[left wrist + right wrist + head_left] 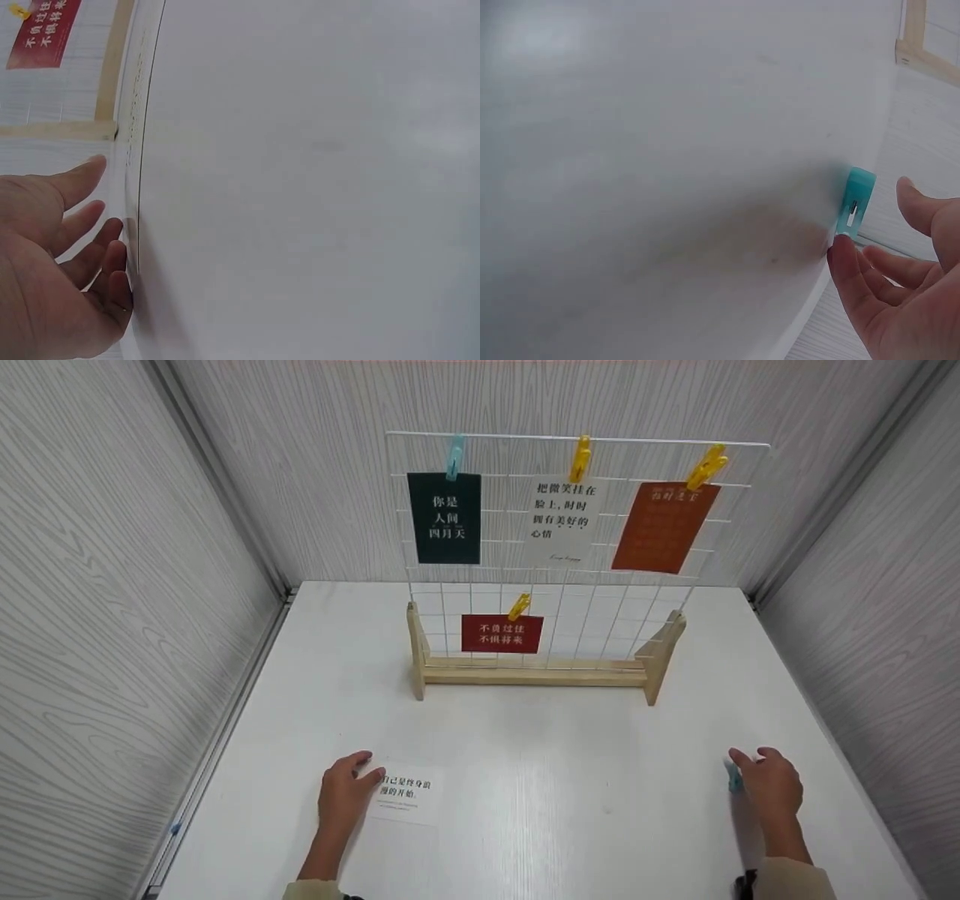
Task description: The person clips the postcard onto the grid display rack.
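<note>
A white card with black Chinese print (405, 795) lies flat on the white table. My left hand (349, 791) is at its left edge with the fingers loosely bent and the thumb tip over the printing. The left wrist view shows that thumb standing apart from the fingers. Far to the right, a teal clip (859, 195) lies on the table. My right hand (776, 787) is beside it, one fingertip right at the clip's near end. The right thumb (919, 206) stays spread away from the clip.
A white wire grid in a wooden stand (532, 676) stands at the back. Clipped to it are a dark green card (444, 547), a white card (544, 544), an orange-red card (660, 536) and, lower down, a small red card (480, 646). Wood-grain walls (112, 547) border the table.
</note>
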Demonstrator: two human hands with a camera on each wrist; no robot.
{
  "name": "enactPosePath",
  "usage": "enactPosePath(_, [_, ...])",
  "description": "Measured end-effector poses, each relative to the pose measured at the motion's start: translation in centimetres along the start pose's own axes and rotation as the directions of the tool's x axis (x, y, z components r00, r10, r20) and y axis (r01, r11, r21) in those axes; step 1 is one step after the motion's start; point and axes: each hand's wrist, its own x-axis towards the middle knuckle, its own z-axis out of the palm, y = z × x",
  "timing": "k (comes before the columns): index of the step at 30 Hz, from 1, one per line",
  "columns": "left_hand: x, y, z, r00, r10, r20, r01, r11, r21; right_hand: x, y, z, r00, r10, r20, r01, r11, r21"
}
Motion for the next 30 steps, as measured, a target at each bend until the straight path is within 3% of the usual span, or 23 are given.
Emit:
enactPosePath(14, [-0.3, 0.5, 0.6, 0.998, 0.051, -0.045, -0.046, 0.993, 0.107, 0.2, -0.3, 0.3, 0.999, -0.030, 0.024, 0.031, 0.999, -0.039])
enactPosePath(21, [-0.2, 0.4, 0.8, 0.997, 0.069, -0.033, -0.064, 0.990, 0.124, 0.0, -0.4, 0.0, 0.998, -0.055, 0.014, 0.056, 0.995, -0.078])
enactPosePath(30, [-0.2, 0.6, 0.2, 0.998, 0.052, 0.019, -0.054, 0.989, 0.140, -0.4, -0.5, -0.7, 0.995, -0.038, 0.095, 0.053, 0.985, -0.162])
